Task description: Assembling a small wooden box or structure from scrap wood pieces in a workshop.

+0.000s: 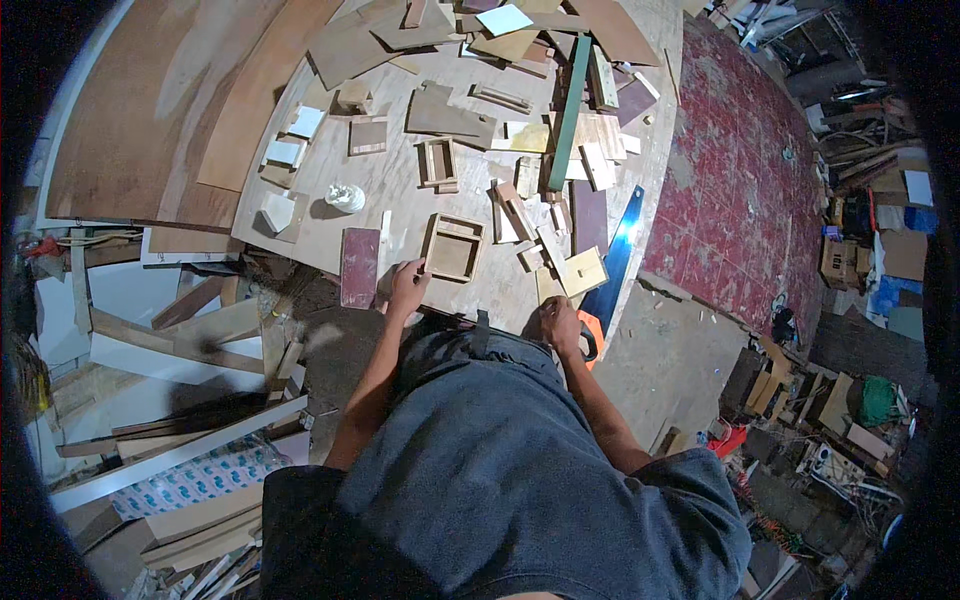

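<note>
My left hand (406, 285) rests on the near edge of the plywood worktable (400, 190), fingers spread, just beside a small open wooden box frame (452, 248). A dark red board (360, 266) lies to its left. My right hand (560, 322) sits at the table's near right corner, curled over a small light wood piece (549, 288) below a pale square offcut (583, 271). Whether it grips that piece is unclear. A handsaw with a blue blade (616, 255) and orange handle lies just right of that hand.
Several wood offcuts, small frames and a long green bar (568, 115) clutter the table's far half. A white roll (345, 196) stands at the left. Large plywood sheets (170, 110) lie left. Red patterned floor (740, 180) and stacked scraps are on the right; planks lie lower left.
</note>
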A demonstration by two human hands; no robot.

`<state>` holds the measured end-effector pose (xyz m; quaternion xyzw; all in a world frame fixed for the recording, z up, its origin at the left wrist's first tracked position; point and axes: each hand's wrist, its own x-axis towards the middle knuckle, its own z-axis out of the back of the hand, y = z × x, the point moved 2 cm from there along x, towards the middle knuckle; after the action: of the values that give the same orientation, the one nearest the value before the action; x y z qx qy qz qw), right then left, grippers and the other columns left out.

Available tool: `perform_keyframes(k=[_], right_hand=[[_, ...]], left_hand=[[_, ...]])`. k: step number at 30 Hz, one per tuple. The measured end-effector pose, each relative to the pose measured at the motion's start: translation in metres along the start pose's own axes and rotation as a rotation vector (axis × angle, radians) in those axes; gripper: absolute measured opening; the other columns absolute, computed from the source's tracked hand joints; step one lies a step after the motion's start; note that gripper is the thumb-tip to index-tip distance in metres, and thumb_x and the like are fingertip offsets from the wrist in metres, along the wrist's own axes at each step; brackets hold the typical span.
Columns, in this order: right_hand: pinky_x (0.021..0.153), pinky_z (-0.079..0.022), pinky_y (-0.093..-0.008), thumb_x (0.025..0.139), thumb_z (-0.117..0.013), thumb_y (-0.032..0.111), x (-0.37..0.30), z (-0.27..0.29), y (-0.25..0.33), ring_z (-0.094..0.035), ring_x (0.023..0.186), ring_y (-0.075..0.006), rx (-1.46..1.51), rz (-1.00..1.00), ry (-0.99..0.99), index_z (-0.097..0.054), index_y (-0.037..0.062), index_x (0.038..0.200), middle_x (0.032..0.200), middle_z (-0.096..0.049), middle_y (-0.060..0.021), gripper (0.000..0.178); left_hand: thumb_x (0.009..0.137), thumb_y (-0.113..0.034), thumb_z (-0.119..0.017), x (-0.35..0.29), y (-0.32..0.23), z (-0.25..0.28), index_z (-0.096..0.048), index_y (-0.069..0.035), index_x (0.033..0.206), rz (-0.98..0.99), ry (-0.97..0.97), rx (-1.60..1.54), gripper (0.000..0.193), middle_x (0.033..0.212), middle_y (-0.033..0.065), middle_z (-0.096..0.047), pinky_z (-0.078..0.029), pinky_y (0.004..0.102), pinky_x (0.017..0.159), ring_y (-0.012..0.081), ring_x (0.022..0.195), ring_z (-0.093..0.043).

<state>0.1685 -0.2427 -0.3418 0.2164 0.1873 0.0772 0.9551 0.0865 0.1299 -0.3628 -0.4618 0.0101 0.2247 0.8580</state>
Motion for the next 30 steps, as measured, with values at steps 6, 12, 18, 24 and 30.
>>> perform_keyframes(k=[6,12,18,24,30], right_hand=[[0.075,-0.052,-0.0444,0.08,-0.07,0.023,0.038,0.003,0.017,-0.064,0.091,-0.0357,0.007,0.214,0.064,-0.06,0.0085,0.107,0.103,-0.064,-0.0172,0.032],[0.079,-0.052,-0.0492,0.076,-0.072,0.017,0.087,0.035,0.061,-0.061,0.097,-0.0405,-0.031,0.039,-0.273,-0.055,0.0093,0.115,0.118,-0.055,-0.0208,0.043],[0.074,-0.052,-0.0515,0.076,-0.074,0.029,0.112,0.035,0.042,-0.066,0.086,-0.0429,-0.06,-0.048,-0.12,-0.061,0.0069,0.104,0.095,-0.067,-0.0215,0.038],[0.072,-0.05,-0.0473,0.075,-0.075,0.039,0.118,0.053,0.052,-0.066,0.081,-0.0385,0.102,-0.164,-0.199,-0.064,0.0043,0.087,0.08,-0.067,-0.0187,0.039],[0.074,-0.054,-0.0422,0.075,-0.078,0.037,0.166,0.05,0.074,-0.068,0.082,-0.0344,0.145,0.046,-0.334,-0.066,0.0066,0.109,0.085,-0.069,-0.0174,0.047]], left_hand=[[0.083,-0.011,-0.071,-0.014,-0.013,0.002,-0.063,0.001,0.119,0.035,-0.012,-0.175,0.039,0.113,0.0191,-0.063,-0.048,0.0398,0.09,0.0341,0.102,-0.061],[0.069,-0.016,-0.082,-0.031,0.009,0.063,-0.055,-0.007,0.128,0.244,-0.571,0.432,0.066,0.129,0.0173,-0.052,-0.041,0.0446,0.101,0.0385,0.117,-0.05],[0.063,-0.021,-0.086,-0.027,0.001,0.093,-0.041,-0.017,0.141,0.39,-0.398,0.486,0.089,0.13,0.0177,-0.049,-0.04,0.0495,0.102,0.0394,0.12,-0.047],[0.067,-0.024,-0.085,-0.021,0.0,0.11,-0.042,-0.017,0.141,0.544,-0.393,0.466,0.086,0.141,0.0125,-0.044,-0.039,0.0517,0.104,0.0364,0.129,-0.043],[0.072,-0.017,-0.079,-0.021,0.004,0.106,-0.04,-0.011,0.144,0.459,-0.606,0.459,0.082,0.142,0.0145,-0.043,-0.036,0.0507,0.107,0.0371,0.129,-0.042]])
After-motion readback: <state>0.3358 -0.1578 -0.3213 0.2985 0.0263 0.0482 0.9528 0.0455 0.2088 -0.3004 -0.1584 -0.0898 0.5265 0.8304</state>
